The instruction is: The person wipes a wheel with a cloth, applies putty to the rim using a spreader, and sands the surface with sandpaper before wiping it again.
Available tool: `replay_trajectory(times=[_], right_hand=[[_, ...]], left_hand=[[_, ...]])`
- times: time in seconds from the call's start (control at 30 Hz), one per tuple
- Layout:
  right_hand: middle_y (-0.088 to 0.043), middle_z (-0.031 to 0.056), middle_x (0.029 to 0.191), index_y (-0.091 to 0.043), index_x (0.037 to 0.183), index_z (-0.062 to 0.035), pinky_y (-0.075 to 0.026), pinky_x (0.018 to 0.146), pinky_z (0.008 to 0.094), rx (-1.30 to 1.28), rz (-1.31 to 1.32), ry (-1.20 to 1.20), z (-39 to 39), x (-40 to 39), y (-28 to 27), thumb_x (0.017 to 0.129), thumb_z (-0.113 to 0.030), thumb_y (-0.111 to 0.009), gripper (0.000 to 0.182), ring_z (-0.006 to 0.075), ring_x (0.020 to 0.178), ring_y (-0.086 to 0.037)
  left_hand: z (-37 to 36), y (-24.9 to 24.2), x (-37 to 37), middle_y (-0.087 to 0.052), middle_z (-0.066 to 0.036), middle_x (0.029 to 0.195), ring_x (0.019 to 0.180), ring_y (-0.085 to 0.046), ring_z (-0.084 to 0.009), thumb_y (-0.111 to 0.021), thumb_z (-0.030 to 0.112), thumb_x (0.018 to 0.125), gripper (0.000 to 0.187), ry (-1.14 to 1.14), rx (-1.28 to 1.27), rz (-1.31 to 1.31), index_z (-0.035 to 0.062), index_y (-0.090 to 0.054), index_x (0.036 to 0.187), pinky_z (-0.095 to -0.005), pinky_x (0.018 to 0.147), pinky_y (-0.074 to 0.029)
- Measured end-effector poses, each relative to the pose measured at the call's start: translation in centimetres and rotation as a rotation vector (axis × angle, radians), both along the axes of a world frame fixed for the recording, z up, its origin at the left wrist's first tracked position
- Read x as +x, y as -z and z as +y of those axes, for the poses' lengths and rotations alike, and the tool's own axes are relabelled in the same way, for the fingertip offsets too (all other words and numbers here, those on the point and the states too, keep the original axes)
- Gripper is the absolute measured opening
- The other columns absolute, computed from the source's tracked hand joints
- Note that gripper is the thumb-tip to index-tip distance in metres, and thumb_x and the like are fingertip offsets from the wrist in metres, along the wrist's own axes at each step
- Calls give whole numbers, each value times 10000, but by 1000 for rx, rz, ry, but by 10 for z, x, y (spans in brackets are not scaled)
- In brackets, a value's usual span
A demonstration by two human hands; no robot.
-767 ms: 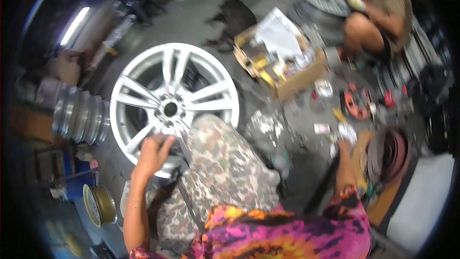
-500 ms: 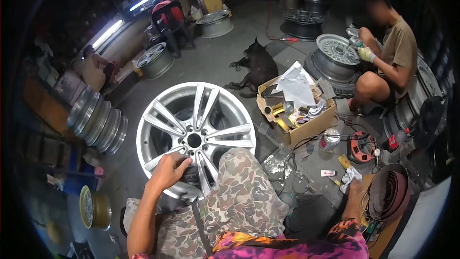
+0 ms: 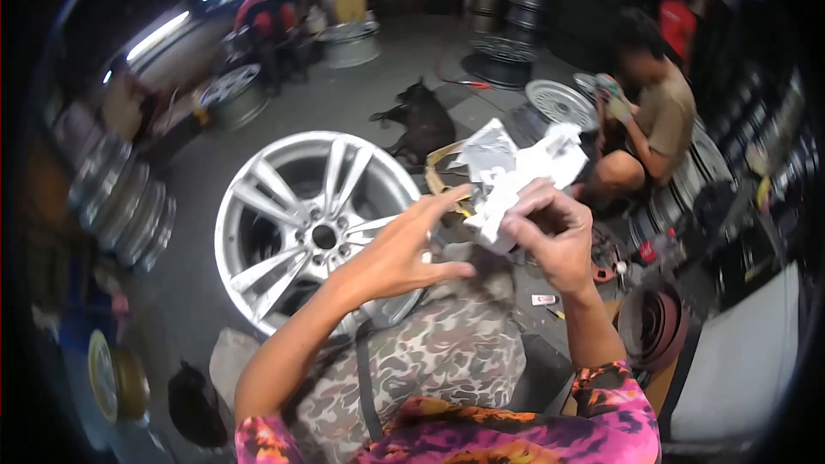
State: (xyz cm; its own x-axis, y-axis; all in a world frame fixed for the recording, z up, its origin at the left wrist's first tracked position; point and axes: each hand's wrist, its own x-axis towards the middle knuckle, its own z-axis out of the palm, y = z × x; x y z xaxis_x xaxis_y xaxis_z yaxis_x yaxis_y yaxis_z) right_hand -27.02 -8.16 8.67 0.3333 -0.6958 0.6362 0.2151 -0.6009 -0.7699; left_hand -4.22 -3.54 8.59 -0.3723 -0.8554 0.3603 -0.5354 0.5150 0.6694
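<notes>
My right hand (image 3: 554, 232) is raised in front of me, fingers pinched on a crumpled white rag (image 3: 537, 172), which could be cloth or paper. To its left, my left hand (image 3: 391, 258) is open, thumb and fingers spread towards the rag without visibly touching it. Below and left of the hands, a silver alloy wheel (image 3: 273, 195) with paired spokes lies face up, partly covered by my left hand and forearm. My knee in camouflage trousers (image 3: 438, 339) is by its near edge.
A cardboard box (image 3: 440, 167) of scraps is mostly hidden behind the rag. A co-worker (image 3: 666, 116) sits at right beside another wheel (image 3: 560, 105). A black dog (image 3: 423, 125) lies beyond. Abrasive belt rolls (image 3: 653, 322) are near right; stacked rims (image 3: 125, 206) stand left.
My right hand has come up from the floor at right with the white rag. My left hand has left the wheel and moved right, opening towards the rag. The view has shifted.
</notes>
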Motion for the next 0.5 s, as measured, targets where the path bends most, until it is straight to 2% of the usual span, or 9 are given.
replay_trajectory(times=[0.07, 0.13, 0.23, 0.27, 0.3, 0.37, 0.4, 0.43, 0.5], right_hand=[[-665, 81, 885, -703, 895, 8, -484, 709, 258, -155, 106, -186, 12, 44, -14, 776, 3, -782, 143, 136, 801, -619], [-665, 81, 865, -712, 873, 5, -488, 720, 267, -240, 214, -234, 17, 70, -17, 749, -5, -795, 150, 153, 776, -617], [-605, 138, 1167, -666, 1110, -5, -475, 865, 297, -142, 127, -146, -1, 85, 13, 813, -89, -752, 321, 175, 1013, -582], [-568, 146, 1258, -625, 1222, -3, -468, 912, 310, -104, 158, -94, -15, 87, 28, 862, -145, -727, 400, 192, 1092, -567], [-568, 146, 1258, -625, 1222, -3, -468, 912, 310, -106, 173, -134, -22, 97, 42, 862, -145, -727, 400, 192, 1092, -567], [-511, 142, 1350, -467, 1411, -17, -441, 999, 340, 232, 277, -142, -33, 111, 77, 973, -336, -611, 561, 243, 1189, -543], [-495, 122, 1387, -332, 1497, -40, -473, 1001, 402, 453, 251, -259, -45, 105, 125, 1022, -484, -472, 665, 206, 1216, -546], [-441, 129, 1465, -293, 1519, -65, -423, 1087, 400, 790, 258, -412, -17, 117, 120, 981, -610, -445, 781, 248, 1328, -471], [-486, 84, 1409, -312, 1503, -88, -488, 1039, 377, 899, 26, -535, 1, 118, 173, 984, -488, -552, 698, 227, 1267, -528]], left_hand=[[-9, 21, 13, -539, -203, 1294, 1207, -544, -373, -753, 260, 820, 645, 108, -110, 114, 28, -489, 1361, -444, 1044, -423], [-8, 32, 34, -533, -224, 1320, 1265, -496, -393, -705, 105, 782, 589, 134, -93, 88, -26, -490, 1315, -446, 1074, -396], [19, 47, 61, -557, -246, 1245, 1194, -521, -418, -615, 44, 783, 466, -183, -165, 213, -60, -516, 1227, -460, 1009, -423], [30, 23, 70, -563, -264, 1202, 1139, -546, -425, -573, 20, 784, 397, -140, -76, 307, -81, -531, 1165, -473, 966, -444], [36, 27, 78, -564, -267, 1160, 1103, -556, -429, -572, 12, 777, 369, -168, -112, 294, -85, -537, 1131, -476, 945, -452], [42, 44, 91, -580, -241, 1096, 985, -624, -408, -614, 12, 784, 368, -179, -219, 233, -104, -543, 1126, -430, 864, -496], [45, 50, 92, -555, -234, 1137, 966, -625, -408, -622, 4, 781, 349, -164, -243, 198, -104, -543, 1103, -432, 838, -516], [49, 57, 93, -543, -228, 1129, 963, -625, -404, -626, -3, 776, 340, -148, -157, 166, -105, -541, 1088, -434, 819, -525], [54, 71, 97, -511, -207, 1083, 951, -629, -383, -628, -30, 758, 328, -131, -67, 46, -113, -532, 1060, -431, 765, -542]])
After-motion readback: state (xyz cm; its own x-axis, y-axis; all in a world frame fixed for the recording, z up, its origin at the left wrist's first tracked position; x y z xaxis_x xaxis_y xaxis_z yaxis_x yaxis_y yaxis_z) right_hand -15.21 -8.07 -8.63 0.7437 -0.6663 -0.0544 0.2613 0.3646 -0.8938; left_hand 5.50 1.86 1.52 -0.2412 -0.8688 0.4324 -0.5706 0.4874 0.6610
